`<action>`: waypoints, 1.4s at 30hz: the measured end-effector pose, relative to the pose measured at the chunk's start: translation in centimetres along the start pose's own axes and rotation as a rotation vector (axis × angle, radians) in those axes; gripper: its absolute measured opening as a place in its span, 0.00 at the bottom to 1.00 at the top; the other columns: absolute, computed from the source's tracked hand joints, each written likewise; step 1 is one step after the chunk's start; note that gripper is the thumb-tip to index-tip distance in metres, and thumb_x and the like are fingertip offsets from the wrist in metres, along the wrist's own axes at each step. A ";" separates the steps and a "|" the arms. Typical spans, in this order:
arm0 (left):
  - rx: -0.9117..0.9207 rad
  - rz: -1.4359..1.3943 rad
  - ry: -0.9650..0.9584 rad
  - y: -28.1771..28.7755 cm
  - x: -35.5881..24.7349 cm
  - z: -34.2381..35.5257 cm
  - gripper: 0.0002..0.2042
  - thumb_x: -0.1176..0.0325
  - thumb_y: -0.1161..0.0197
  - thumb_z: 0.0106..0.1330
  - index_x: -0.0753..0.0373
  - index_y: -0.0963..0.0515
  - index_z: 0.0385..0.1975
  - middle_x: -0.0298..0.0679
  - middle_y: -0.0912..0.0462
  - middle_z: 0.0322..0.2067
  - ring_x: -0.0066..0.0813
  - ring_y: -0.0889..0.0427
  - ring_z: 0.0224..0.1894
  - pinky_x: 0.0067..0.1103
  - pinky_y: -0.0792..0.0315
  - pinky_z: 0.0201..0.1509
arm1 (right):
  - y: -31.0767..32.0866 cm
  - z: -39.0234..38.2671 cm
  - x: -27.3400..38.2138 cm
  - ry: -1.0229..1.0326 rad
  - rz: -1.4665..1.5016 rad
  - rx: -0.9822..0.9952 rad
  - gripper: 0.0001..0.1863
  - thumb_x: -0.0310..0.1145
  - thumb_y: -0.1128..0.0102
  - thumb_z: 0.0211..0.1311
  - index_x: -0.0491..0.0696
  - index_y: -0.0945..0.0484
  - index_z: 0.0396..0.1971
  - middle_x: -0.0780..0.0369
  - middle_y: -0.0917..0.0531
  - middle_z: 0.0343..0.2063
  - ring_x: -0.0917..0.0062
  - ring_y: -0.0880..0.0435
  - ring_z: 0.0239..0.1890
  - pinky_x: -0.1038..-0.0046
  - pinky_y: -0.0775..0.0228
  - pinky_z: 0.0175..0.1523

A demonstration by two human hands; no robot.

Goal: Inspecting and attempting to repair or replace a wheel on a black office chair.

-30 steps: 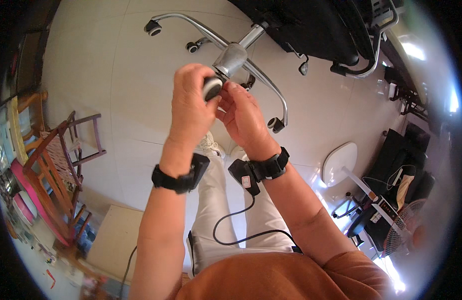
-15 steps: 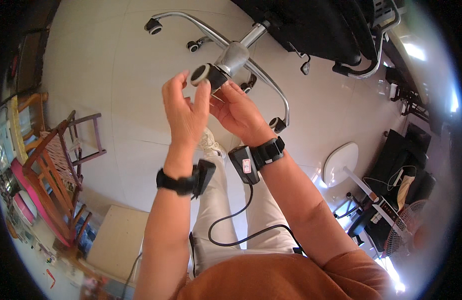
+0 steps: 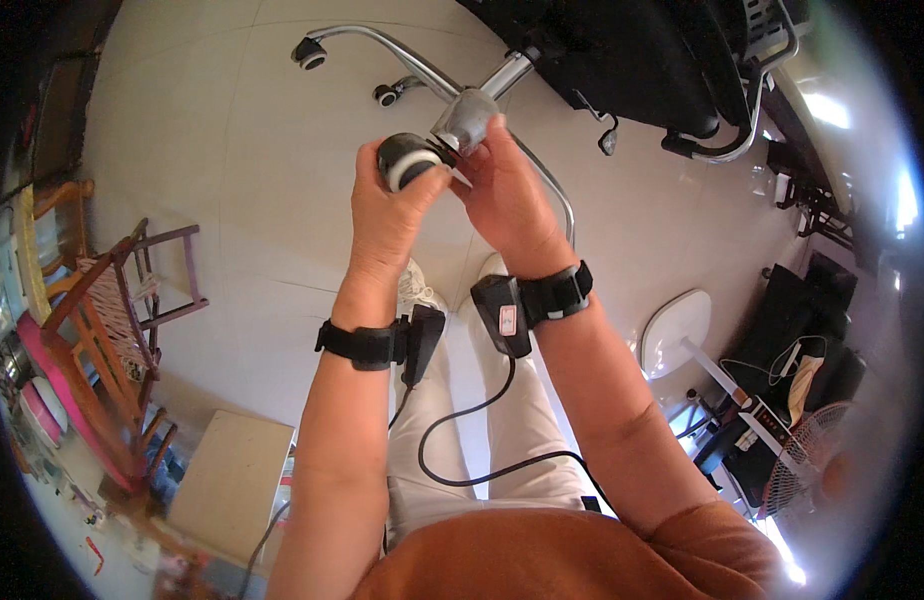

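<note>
My left hand (image 3: 390,205) is closed around a black caster with a pale ring (image 3: 407,160), at the near leg end of an upturned chrome chair base (image 3: 469,115). Just right of it, my right hand (image 3: 497,195) grips the base, thumb up on the metal, its other fingers curled and partly hidden behind the caster. Other casters sit on curved legs, one (image 3: 310,55) at upper left and one (image 3: 387,95) behind. Both wrists wear black straps with small boxes and cables.
The black chair body (image 3: 622,70) fills the top. Wooden chairs (image 3: 112,330) stand at left, and a pale board (image 3: 222,465) is at lower left. At right are a white stand (image 3: 672,335), black furniture, cables and a fan (image 3: 812,460). My legs and shoes are below my hands.
The caster has turned in my fingers. My left hand has loosened and closed on it again, and my right hand has moved up and rightward onto the chair base.
</note>
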State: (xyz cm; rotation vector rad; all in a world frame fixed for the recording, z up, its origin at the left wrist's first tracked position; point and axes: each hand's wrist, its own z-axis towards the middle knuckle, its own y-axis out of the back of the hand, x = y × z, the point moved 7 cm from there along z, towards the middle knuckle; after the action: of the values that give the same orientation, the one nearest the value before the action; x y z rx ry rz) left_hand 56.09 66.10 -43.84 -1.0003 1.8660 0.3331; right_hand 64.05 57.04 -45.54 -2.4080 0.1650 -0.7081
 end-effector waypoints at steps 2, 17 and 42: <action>-0.048 0.368 -0.257 -0.9 -1.9 -0.9 0.25 0.76 0.30 0.46 0.63 0.35 0.43 0.40 0.25 0.37 0.25 0.23 0.38 0.20 0.27 0.43 | 0.7 1.3 0.8 0.028 -0.059 0.002 0.06 0.33 0.49 0.63 0.46 0.29 0.31 0.66 0.26 0.25 0.80 0.29 0.29 0.76 0.36 0.38; -0.110 0.928 -1.024 -1.7 -1.6 -3.8 0.26 0.79 0.34 0.46 0.62 0.36 0.46 0.47 0.29 0.47 0.46 0.28 0.49 0.32 0.31 0.51 | -0.8 -2.4 0.2 -0.060 -0.064 0.058 0.12 0.38 0.54 0.66 0.43 0.31 0.38 0.63 0.26 0.32 0.81 0.27 0.34 0.77 0.33 0.39; -0.004 1.071 -0.964 -1.9 -3.7 -3.5 0.17 0.78 0.41 0.54 0.63 0.32 0.45 0.46 0.29 0.49 0.44 0.28 0.50 0.30 0.29 0.50 | -1.3 -0.8 -3.8 -0.009 -0.064 0.169 0.19 0.42 0.42 0.60 0.43 0.29 0.44 0.65 0.22 0.34 0.83 0.24 0.35 0.80 0.29 0.39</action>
State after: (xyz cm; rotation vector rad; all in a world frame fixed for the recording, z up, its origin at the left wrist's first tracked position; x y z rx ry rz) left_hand 56.18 64.65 -38.58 0.2887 1.2916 1.1900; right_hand 60.36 58.69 -45.95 -2.2629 0.0228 -0.7113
